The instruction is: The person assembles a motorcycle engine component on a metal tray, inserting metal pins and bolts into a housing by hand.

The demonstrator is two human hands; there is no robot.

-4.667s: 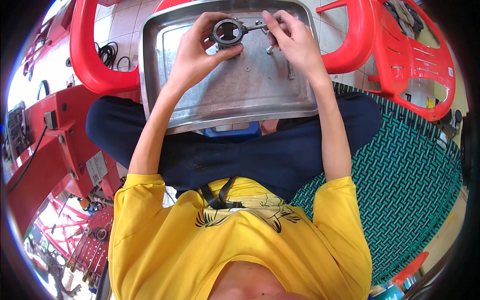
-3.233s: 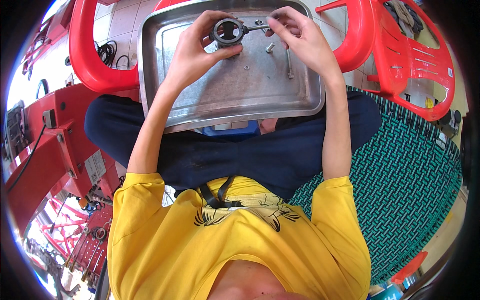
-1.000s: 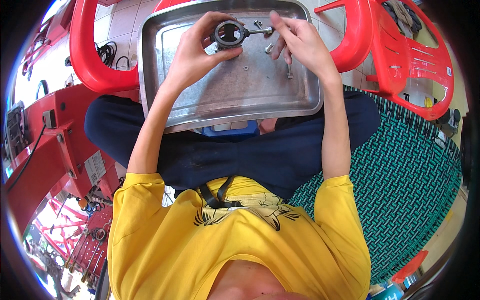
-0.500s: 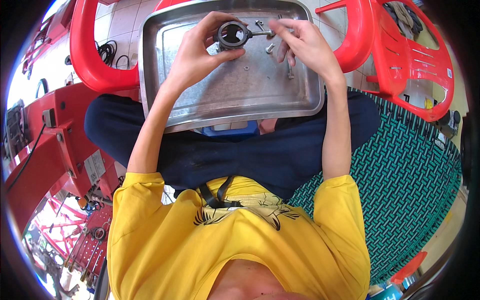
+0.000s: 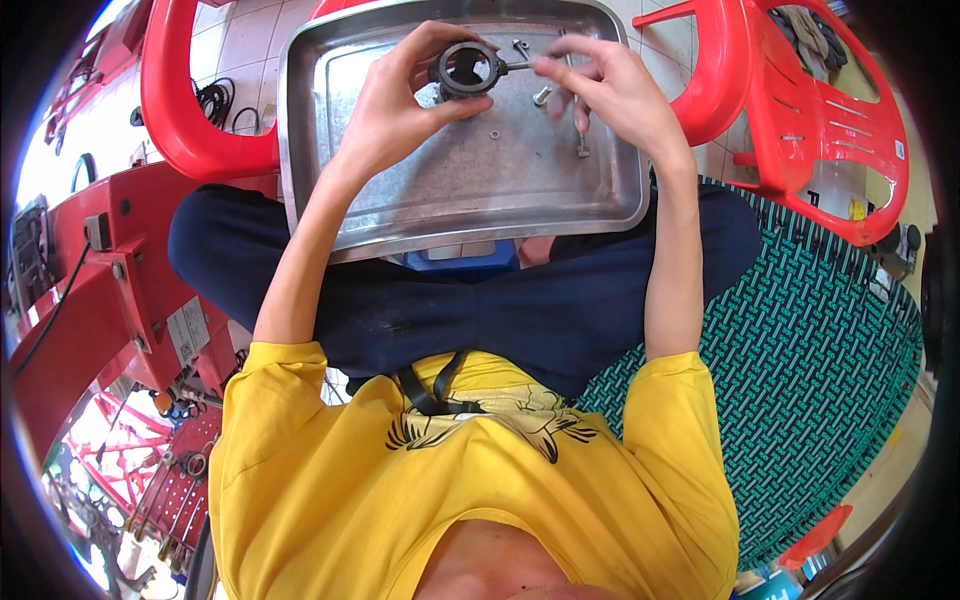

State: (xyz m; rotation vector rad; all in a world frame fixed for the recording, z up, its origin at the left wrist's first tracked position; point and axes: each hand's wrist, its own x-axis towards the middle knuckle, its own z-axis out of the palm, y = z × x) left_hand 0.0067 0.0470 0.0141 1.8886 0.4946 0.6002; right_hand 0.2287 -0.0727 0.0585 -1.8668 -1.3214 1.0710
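Observation:
My left hand (image 5: 393, 108) is wrapped round a dark metal ring clamp (image 5: 442, 72), its thumb below and fingers above. A thin bolt (image 5: 517, 66) sticks out from the clamp's right side. At the bolt's outer end, my right hand (image 5: 622, 95) pinches with thumb and forefinger; its fingers are slightly blurred. Both hands are over a shallow metal tray (image 5: 420, 195) resting on my lap. Within it lie a small nut (image 5: 494, 134), a short bolt (image 5: 542, 97), another bolt (image 5: 520, 47) and a longer bolt (image 5: 583, 147) below my right fingers.
Red plastic chairs (image 5: 840, 125) stand beyond the tray at right and left. A red metal machine frame (image 5: 130, 270) is close on my left. A green and black woven seat (image 5: 800, 380) spreads to my right. Black cable (image 5: 215, 103) lies coiled on the tiled floor.
My right fingertips have shifted slightly left and down onto the bolt's end, covering it. The left hand and clamp stay almost in place.

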